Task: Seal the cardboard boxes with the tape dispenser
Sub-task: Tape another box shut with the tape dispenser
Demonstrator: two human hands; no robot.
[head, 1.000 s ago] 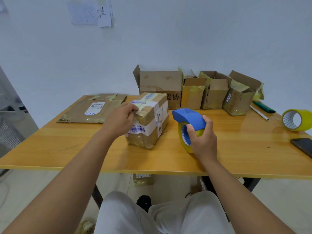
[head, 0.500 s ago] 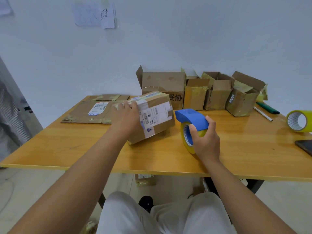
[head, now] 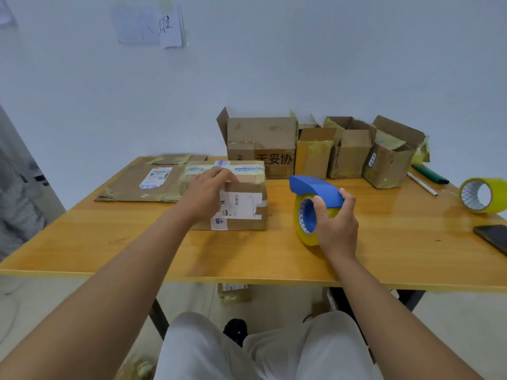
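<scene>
Blue tape dispenser [head: 315,187], yellow tape [head: 301,229], brown box [head: 241,198].

Left hand [head: 204,192] rests on a taped box [head: 241,204] on a table [head: 109,242]; right hand [head: 336,226] grips a blue tape dispenser [head: 315,192]

On the far right of the wooden desk [head: 109,242] a loose yellow tape roll [head: 478,195] stands on edge, a dark phone [head: 493,238] lies nearer at the right edge, a white pen [head: 422,183] and green marker [head: 430,174] lie farther back, and papers [head: 149,26] hang on the wall.
</scene>
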